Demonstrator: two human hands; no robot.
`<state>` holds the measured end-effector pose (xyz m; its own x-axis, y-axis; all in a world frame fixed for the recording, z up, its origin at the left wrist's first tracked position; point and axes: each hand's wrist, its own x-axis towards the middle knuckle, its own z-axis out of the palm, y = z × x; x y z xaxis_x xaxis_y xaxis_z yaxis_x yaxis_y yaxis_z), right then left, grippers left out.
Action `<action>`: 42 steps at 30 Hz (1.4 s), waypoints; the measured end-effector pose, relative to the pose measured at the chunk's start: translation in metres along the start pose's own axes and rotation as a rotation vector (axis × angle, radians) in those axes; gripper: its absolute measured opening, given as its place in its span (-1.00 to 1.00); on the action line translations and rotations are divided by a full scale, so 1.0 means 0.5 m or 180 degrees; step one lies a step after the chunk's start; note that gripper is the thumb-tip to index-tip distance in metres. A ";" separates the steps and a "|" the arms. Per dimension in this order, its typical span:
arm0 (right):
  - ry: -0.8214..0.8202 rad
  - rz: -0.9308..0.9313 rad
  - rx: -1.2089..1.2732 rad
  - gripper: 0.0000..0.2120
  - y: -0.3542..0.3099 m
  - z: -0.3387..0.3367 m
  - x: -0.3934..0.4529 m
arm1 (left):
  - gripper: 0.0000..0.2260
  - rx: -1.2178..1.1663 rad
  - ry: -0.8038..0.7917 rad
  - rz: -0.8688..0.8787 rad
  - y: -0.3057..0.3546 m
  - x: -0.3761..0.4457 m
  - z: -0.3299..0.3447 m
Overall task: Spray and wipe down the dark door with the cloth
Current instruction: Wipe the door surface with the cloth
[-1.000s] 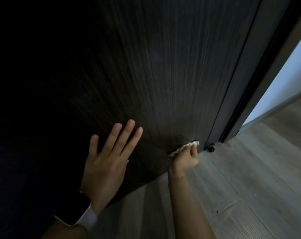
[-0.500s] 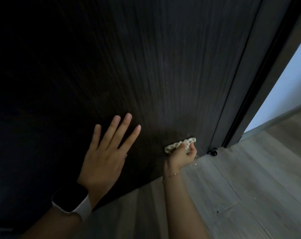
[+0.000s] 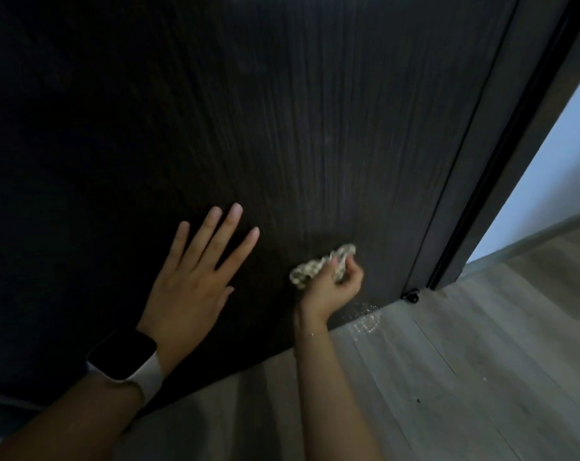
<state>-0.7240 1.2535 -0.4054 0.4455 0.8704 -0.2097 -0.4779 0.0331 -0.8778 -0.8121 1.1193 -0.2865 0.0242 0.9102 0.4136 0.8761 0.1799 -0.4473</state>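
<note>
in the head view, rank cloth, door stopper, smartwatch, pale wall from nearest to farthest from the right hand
Measured from the right hand:
1. cloth: bunched in its fingers, against the door.
2. door stopper: to its right, at the door's bottom corner on the floor.
3. smartwatch: lower left, on the other wrist.
4. pale wall: far right, past the door frame.

Floor: grey wood-look planks (image 3: 464, 377) fill the lower right of the frame, seams running toward the upper left.
Door stopper: a small black knob (image 3: 411, 297) at floor level, right of centre.
Wall: pale bluish surface (image 3: 554, 181) at the right edge.
Skirting board: a grey strip (image 3: 531, 237) along the foot of that wall.
Smartwatch: dark screen on a white band (image 3: 124, 356), lower left.
</note>
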 end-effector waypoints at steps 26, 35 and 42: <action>0.0621 0.1745 0.0274 -0.70 0.206 -0.074 -0.056 | 0.01 0.0289 -0.0144 0.0257 -0.092 -0.038 0.021; 0.0236 0.0592 0.0019 -0.77 0.188 -0.040 -0.151 | -0.01 0.0343 -0.0100 0.0239 -0.086 -0.042 0.024; 0.0294 0.0921 -0.0087 -0.66 0.242 -0.078 -0.080 | -0.05 0.0180 0.0137 0.0168 -0.086 -0.047 0.029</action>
<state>-0.7699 1.2034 -0.5199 0.3615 0.7932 -0.4900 -0.5752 -0.2239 -0.7868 -0.8575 1.0957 -0.2886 0.0915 0.9022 0.4215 0.8446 0.1539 -0.5129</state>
